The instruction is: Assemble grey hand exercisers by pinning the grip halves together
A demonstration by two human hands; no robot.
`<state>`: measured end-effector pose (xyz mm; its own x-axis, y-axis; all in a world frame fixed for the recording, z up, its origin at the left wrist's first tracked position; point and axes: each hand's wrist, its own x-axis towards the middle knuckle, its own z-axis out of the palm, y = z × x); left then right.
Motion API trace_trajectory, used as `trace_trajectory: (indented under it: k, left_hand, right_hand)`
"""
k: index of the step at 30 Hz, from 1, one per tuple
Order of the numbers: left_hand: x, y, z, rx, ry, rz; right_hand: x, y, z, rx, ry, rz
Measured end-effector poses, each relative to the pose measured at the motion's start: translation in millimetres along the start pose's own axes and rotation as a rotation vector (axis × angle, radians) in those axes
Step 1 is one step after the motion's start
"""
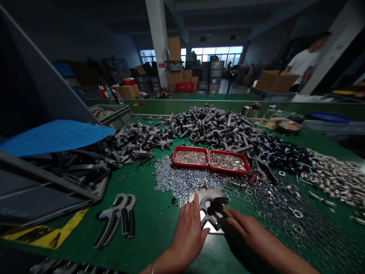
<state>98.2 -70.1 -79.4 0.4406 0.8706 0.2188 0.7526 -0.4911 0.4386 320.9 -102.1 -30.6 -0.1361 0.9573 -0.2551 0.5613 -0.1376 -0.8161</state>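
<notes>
My left hand [188, 232] lies flat with fingers together, pressing on a grey metal clamp part [207, 213] that rests on a small steel plate [196, 195] near the table's front edge. My right hand [245, 228] is closed round the handle of a small hammer [218, 207], whose dark head hangs just over the clamp part. Loose washers and nuts [176, 180] lie spread just beyond the plate.
Two red trays [211, 159] of small fasteners sit behind the plate. A big heap of grey clamp parts [199, 127] covers the green table's [154, 224] back. Assembled clamps [118, 219] lie at front left. Grey bins [57, 179] stand left. A person [303, 62] stands far right.
</notes>
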Motion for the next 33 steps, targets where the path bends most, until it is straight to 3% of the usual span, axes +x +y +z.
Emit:
trace_trajectory:
  k: [2,4,6,8,10,13,16,20,25,30,33]
  left_hand:
    - [-1,0,1.7,0.025,0.018,0.036]
    - [2,-2,0.0,-0.018,0.031,0.044]
    - [10,-6,-5.1,-0.155,0.017,-0.001]
    - [21,-11,-11.7,-0.368,-0.069,-0.071]
    - [31,-18,-17.6,-0.5,-0.136,-0.118]
    - [36,-28,-22.2,-0.335,-0.011,-0.084]
    - [29,-36,-19.4,-0.153,0.057,0.014]
    - [20,-41,-9.5,-0.098,0.056,0.085]
    - [33,-30,-9.0,-0.126,-0.024,0.166]
    - [35,-15,-14.3,-0.196,-0.065,0.11]
    - [29,-13,-14.4,-0.227,-0.066,0.076]
  right_hand:
    - [-6,20,4,0.228,0.048,0.101]
    - [-17,37,10,0.417,0.073,0.297]
    - [-26,49,10,0.436,0.099,0.426]
    - [-29,56,0,0.248,0.136,0.362]
    - [-25,61,-20,-0.022,0.222,0.21]
    - [-11,68,-54,-0.286,0.368,0.043]
    - [7,76,-79,-0.375,0.425,0.003]
    - [32,81,-96,-0.431,0.474,0.027]
    - [62,79,-101,-0.539,0.503,0.123]
    - [97,80,-104,-0.587,0.59,0.358]
    - [111,83,-114,-0.512,0.6,0.425]
